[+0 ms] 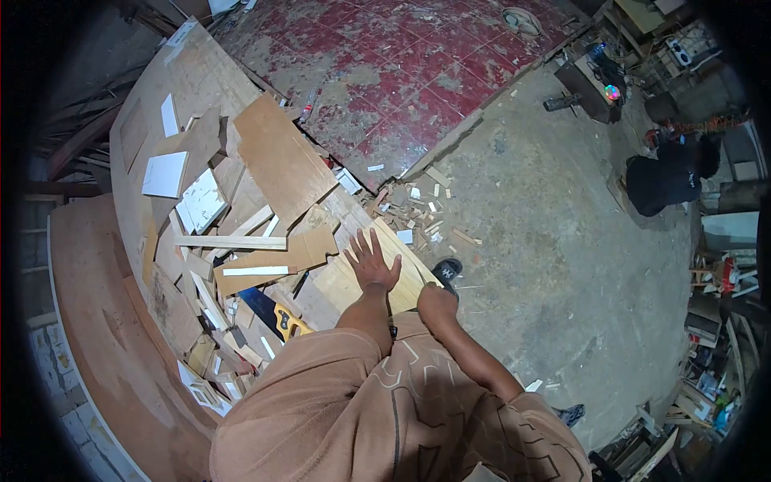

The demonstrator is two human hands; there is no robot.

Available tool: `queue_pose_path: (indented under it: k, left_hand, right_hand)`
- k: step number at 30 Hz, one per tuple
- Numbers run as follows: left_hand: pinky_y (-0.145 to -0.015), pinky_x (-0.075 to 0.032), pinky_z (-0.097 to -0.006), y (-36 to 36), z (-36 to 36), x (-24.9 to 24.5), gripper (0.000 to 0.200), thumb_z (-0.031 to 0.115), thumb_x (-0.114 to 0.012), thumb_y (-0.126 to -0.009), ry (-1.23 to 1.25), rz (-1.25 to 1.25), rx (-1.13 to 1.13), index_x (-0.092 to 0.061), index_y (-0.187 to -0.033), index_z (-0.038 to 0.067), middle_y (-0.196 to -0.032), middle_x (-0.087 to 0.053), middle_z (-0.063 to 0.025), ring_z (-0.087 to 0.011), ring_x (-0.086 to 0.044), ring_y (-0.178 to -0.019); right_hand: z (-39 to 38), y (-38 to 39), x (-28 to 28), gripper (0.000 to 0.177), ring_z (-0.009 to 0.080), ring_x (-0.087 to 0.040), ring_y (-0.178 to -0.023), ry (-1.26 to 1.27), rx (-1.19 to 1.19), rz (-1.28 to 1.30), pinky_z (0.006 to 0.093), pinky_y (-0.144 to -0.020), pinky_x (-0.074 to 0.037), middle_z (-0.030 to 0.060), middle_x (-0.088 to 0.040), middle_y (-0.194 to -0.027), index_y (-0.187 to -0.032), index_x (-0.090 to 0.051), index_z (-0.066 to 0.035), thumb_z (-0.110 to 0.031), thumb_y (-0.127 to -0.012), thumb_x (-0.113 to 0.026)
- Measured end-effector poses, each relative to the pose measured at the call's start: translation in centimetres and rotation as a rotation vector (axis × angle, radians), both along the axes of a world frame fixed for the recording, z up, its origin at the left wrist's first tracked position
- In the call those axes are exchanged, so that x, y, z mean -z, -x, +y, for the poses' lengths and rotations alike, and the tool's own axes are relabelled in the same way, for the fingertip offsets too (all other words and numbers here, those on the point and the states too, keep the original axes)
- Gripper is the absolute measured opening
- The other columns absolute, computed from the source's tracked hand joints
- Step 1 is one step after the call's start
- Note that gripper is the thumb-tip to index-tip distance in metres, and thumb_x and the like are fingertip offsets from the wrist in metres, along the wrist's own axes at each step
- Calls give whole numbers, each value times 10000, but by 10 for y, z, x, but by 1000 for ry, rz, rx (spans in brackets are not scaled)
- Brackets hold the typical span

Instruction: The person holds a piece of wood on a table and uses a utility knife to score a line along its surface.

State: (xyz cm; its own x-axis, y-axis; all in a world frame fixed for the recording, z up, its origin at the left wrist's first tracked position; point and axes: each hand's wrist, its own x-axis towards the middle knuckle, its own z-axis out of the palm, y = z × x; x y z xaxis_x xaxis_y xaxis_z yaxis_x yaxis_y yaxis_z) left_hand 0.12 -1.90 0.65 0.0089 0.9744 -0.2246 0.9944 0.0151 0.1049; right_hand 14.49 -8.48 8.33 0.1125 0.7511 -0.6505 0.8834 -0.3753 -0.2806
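Observation:
My left hand (373, 263) lies flat with fingers spread on a pale wooden board (408, 261), over the table's right edge. At that board's right side, my right hand (437, 308) is closed in a fist. A thin, slim shape shows just beyond its knuckles, too small to name. A handsaw (291, 323) with a dark blade and yellow handle rests left of my left arm. Near it are a dark, pen-like stick (300, 284) and a piece of brown cardboard (309, 251).
Offcuts and white-faced panels (165, 174) clutter the table's left side, with a brown sheet (285, 161) beyond. Wood scraps (414, 210) litter the concrete floor (554, 273). A sandal (447, 269) shows beside the board. A person in dark clothing (662, 181) is at the right.

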Motion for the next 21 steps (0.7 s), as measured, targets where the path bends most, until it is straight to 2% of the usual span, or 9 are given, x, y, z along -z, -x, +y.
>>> queue_pose_path:
  k: [5, 7, 8, 11, 15, 17, 21]
  left_hand:
    - [-1139, -3, -591, -1, 3, -5, 946, 596, -491, -832, 32, -19, -29, -60, -1528, 121, -1576, -36, -182, -395, -15, -1448]
    - [-1138, -3, -591, -1, 4, -7, 945, 598, -491, -829, 58, -14, -26, -64, -1529, 128, -1576, -37, -182, -394, -8, -1448]
    - [-1139, 0, -590, -1, 4, -6, 947, 600, -490, -827, 54, -6, -26, -63, -1529, 129, -1576, -37, -181, -392, -2, -1449]
    - [-1138, 7, -588, -2, 4, -2, 950, 602, -489, -825, 60, 15, -21, -61, -1530, 130, -1576, -33, -182, -390, 9, -1450]
    - [-1137, 14, -587, -1, 4, 1, 955, 600, -490, -823, 41, 21, -16, -53, -1530, 130, -1577, -22, -180, -390, 16, -1450]
    - [-1136, 14, -589, -3, 4, 1, 957, 600, -492, -821, 46, 16, -20, -51, -1530, 130, -1577, -21, -181, -391, 15, -1450]
    - [-1129, -5, -599, -1, 6, -1, 960, 577, -496, -833, 73, 15, -13, -20, -1527, 117, -1569, -16, -205, -406, 3, -1443]
  right_hand:
    - [-9, -11, 28, 213, 381, -690, -817, -41, -19, -24, 465, -682, -549, 236, -688, -885, -961, -623, 26, -93, -847, -489]
    - [-19, -21, 9, 216, 379, -691, -822, -36, -26, 10, 467, -683, -549, 238, -687, -890, -947, -630, 23, -99, -848, -482]
    - [-18, -24, -22, 222, 381, -689, -829, 41, -37, 33, 468, -691, -551, 243, -685, -893, -949, -632, 21, -106, -848, -481]
    - [-31, -27, -38, 249, 389, -692, -799, 89, -46, -56, 454, -686, -561, 214, -696, -864, -997, -636, 7, -119, -862, -471]
    - [-14, -11, 19, 238, 388, -693, -797, 55, -3, 0, 473, -679, -558, 221, -693, -860, -983, -634, 4, -122, -866, -469]
    - [3, 0, 49, 222, 388, -694, -791, -56, 45, -25, 488, -674, -555, 227, -690, -849, -960, -630, -3, -121, -867, -468]
    - [-6, -7, 43, 196, 380, -691, -763, -78, 66, -18, 466, -684, -555, 233, -680, -813, -928, -616, 4, -122, -844, -492]
